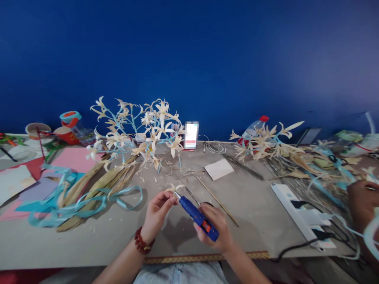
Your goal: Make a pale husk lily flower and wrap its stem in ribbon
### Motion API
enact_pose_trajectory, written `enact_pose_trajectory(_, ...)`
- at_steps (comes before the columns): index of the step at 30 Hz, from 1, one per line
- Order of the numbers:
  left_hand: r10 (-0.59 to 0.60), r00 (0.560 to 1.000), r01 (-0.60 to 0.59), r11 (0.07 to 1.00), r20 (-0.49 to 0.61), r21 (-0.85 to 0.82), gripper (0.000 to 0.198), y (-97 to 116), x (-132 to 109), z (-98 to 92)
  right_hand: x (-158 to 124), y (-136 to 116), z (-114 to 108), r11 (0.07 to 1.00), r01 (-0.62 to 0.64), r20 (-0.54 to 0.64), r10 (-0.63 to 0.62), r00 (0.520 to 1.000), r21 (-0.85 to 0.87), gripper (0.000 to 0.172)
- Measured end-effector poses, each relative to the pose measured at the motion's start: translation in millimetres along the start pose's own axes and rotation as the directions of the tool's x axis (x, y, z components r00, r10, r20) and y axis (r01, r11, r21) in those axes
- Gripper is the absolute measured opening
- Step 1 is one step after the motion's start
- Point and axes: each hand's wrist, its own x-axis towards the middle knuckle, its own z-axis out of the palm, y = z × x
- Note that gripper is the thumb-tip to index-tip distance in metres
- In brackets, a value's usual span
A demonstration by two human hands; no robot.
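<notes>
My right hand [217, 227] is wrapped round a blue hot glue gun [194, 213], whose metal nozzle points up and left. Its tip touches or nearly touches a small cream-coloured flower [174, 189], pinched between the thumb and fingers of my left hand [161, 209]. Part of the flower is hidden behind my fingertips and the nozzle. Just beyond the glue gun lies a pair of scissors [193, 195], partly covered by my right hand. A thin wooden stick [219, 202] rests on the table to the right.
Branches of cream flowers [133, 134] stand at the back left. Blue ribbon [97, 205] and dried husks [89, 185] lie on the left. A white power strip [299, 215] with cords sits at right, near another person's hand [363, 201]. A white paper piece [219, 169] lies mid-table.
</notes>
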Motion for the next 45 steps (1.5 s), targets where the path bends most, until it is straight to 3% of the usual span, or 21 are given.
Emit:
enact_pose_trajectory(26, 0.006, 1.0, -0.006, 1.0, -0.011, 0.003, 0.012, 2.5, 0.2, 1.6, -5.9, 1.1, 2.0, 0.998, -0.041, 0.003, 0.041, 0.999, -0.037, 0.006)
enact_pose_trajectory(45, 0.003, 0.999, -0.002, 1.0, -0.05, 0.018, 0.014, 1.3, 0.1, 1.1, -5.2, -0.4, 1.8, 0.999, 0.0, 0.003, 0.0, 1.0, -0.042, 0.009)
